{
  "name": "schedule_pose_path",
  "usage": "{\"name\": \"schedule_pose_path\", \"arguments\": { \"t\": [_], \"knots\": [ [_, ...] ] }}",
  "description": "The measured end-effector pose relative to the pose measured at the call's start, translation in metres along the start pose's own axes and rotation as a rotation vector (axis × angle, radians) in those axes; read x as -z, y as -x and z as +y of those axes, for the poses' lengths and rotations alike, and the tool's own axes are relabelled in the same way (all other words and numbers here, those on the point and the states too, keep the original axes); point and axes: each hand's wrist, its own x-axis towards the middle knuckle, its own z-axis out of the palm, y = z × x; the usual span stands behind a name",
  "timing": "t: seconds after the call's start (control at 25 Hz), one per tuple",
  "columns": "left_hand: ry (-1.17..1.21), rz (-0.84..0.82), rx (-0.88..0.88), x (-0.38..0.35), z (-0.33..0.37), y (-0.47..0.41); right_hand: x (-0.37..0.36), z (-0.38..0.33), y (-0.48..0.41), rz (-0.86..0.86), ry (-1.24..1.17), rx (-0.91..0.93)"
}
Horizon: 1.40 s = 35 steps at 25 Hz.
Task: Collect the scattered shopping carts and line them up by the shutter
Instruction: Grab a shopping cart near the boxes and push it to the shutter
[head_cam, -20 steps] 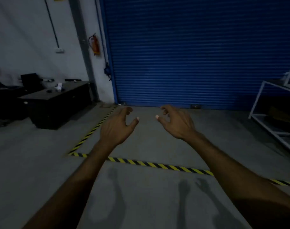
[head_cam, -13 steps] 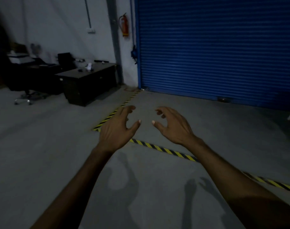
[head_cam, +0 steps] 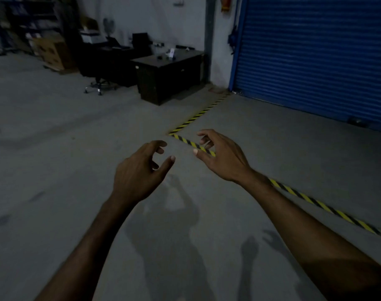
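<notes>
Head view showed us both arms stretched forward over the concrete floor (head_cam: 55,181). The left hand (head_cam: 139,172) hung palm down with its fingers loosely bent, the thumb spread away from them, and it held nothing. The right hand (head_cam: 223,158) was just beside it and a little farther ahead, in the same loose half-curl, and it too was empty; the two thumbs pointed toward each other without touching. We saw the shadows (head_cam: 174,198) of the arms and hands on the floor beneath them.

A yellow-and-black hazard stripe (head_cam: 315,204) ran across the floor behind the right hand and forearm. It turned a corner just ahead of the hands and ran on toward the blue roller shutter (head_cam: 315,61). The shutter filled the upper right of the view, closed down to the floor, well apart from the hands.

Left of the shutter, against the pale wall, stood a dark worktop (head_cam: 170,77) with a few small items on it that we could not make out. An office chair (head_cam: 98,84) stood beside it, and cardboard boxes (head_cam: 52,54) farther left.
</notes>
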Motion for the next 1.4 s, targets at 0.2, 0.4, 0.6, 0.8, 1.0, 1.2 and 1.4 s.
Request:
{"name": "schedule_pose_path", "arguments": {
  "t": [0.2,0.4,0.6,0.8,1.0,1.2,1.4],
  "knots": [
    [-0.01,0.023,0.106,0.046,-0.065,0.052,-0.063,-0.071,0.017,-0.027,-0.068,0.014],
    [-0.124,0.137,0.095,0.086,-0.113,0.08,-0.099,-0.125,0.013,-0.001,0.117,0.13],
    [-0.292,0.176,0.148,0.115,-0.153,0.107,-0.142,-0.169,-0.007,-0.057,0.221,0.313],
    [-0.301,0.21,0.334,0.142,-0.181,0.142,-0.194,-0.209,-0.024,-0.179,0.109,0.403],
    [-0.345,0.296,0.536,0.17,-0.196,0.167,-0.231,-0.25,-0.043,-0.251,-0.047,0.529],
    [-0.447,0.375,0.717,0.195,-0.197,0.206,-0.265,-0.297,-0.046,-0.331,-0.199,0.661],
    [-0.653,0.429,0.844,0.234,-0.2,0.288,-0.305,-0.373,-0.007,-0.477,-0.33,0.829]
  ]
}}
